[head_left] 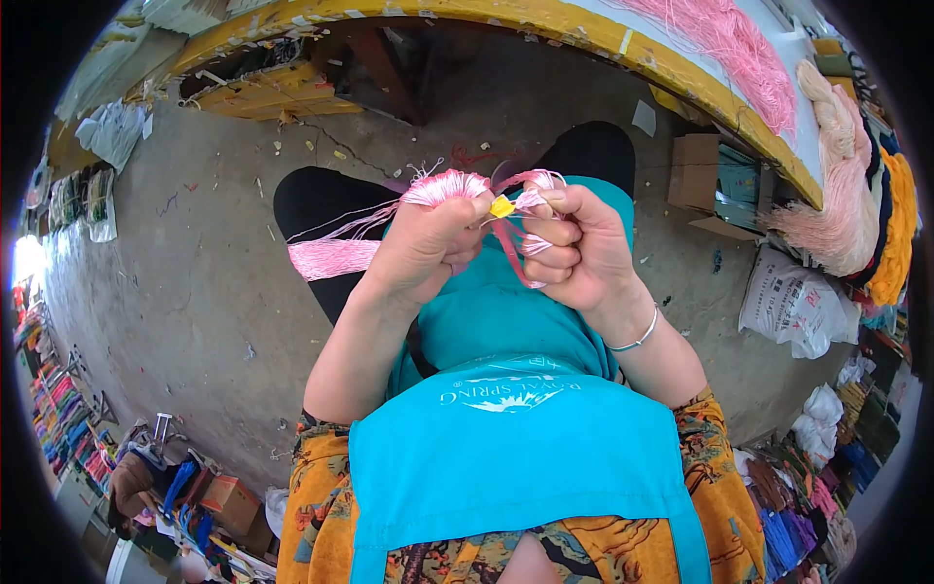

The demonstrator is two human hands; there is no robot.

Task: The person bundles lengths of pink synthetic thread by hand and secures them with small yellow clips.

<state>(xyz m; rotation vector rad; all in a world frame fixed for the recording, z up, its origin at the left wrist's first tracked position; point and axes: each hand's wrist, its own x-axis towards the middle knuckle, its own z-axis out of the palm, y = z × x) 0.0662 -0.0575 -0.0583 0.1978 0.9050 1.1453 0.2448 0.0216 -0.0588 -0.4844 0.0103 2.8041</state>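
Both hands up over the lap, close together. Left hand [423,243] clenched around a pink thread bundle [446,186], loose strands trailing left across the knee. Right hand [574,243] pinches more pink strands, fingers curled tight. Small yellow piece [501,206] sits between the two hands, touching the threads. Teal apron [516,428] below. Table [584,29] ahead carries a pink yarn heap [739,49]. White sacks [793,302] on the floor at right.
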